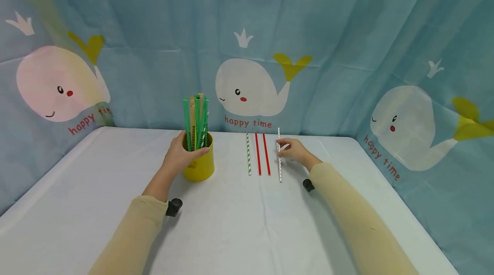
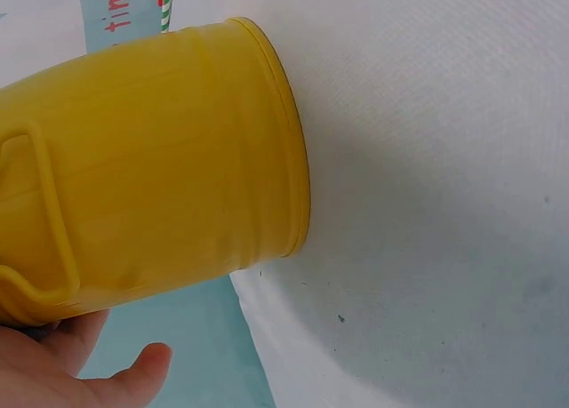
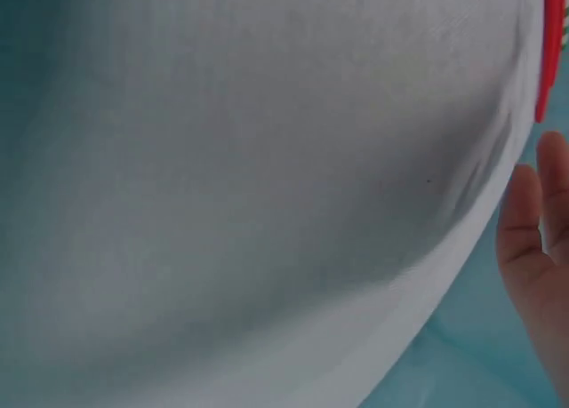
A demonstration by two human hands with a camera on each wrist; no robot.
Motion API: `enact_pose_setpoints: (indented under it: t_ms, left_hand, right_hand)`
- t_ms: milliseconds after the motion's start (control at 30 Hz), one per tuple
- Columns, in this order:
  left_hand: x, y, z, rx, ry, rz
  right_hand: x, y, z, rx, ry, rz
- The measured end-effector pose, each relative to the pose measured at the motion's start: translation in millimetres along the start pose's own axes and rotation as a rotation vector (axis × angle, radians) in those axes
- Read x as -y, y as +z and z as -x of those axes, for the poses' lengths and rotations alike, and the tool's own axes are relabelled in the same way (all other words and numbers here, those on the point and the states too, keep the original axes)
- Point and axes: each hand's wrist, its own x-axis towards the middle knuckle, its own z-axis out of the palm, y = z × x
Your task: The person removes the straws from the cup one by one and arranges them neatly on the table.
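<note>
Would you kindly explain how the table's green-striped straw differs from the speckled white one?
Pattern: the green-striped straw has slanted bands, the speckled white straw small dark marks. Contact: the right hand holds the speckled white straw; the green-striped straw lies untouched. Both are slim and straight.

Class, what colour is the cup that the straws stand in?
Yellow: the cup shows best in the left wrist view.

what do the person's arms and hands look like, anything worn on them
The left sleeve and right sleeve are long, plain and pale yellow. The left hand and right hand are bare, without gloves. A small black object shows beside each cuff.
</note>
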Motion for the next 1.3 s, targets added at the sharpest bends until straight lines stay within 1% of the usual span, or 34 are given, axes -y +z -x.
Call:
enact_pose_setpoints:
  t_ms: [133,267,400,533,633,733,867,1000,1167,1300]
  left_hand:
    - [1.7,0.3,-1.3,-0.002,0.013,0.002]
    - [1.8,0.5,-1.0,-0.001,0.006,0.007]
    - [0.8,1.9,0.0,0.002,0.0,0.013]
    - [0.6,1.8,1.0,-0.001,-0.008,0.014]
    - [1.2,1.0,1.6,-0.006,-0.008,0.009]
    - [2.2,0.6,0.9,-0.005,0.0,0.007]
    - [2.9,0.6,0.0,0.001,0.005,0.006]
    - [2.3,0.0,0.9,0.001,-0.005,0.005]
    - [1.3,-0.4,1.7,0.002,-0.003,0.01]
    - [0.9,0.3,1.0,0.006,0.006,0.012]
  right_hand:
    - [-0.8,3.9,-4.4,0.044,0.011,0.059]
    - [2.7,5.4,-6.3,0.076,0.027,0.136]
    - [6.1,1.7,-4.8,0.11,0.087,0.204]
    - [10.0,-3.6,-0.2,0.188,0.154,0.251]
    - [12.0,-3.2,3.9,0.259,0.192,0.275]
    - [13.3,1.1,8.1,0.281,0.216,0.308]
    - [15.7,7.1,12.3,0.254,0.211,0.38]
    - [15.9,10.3,12.6,0.242,0.198,0.404]
    - [14.2,8.3,11.9,0.268,0.146,0.388]
    - [12.4,4.9,9.9,0.295,0.115,0.404]
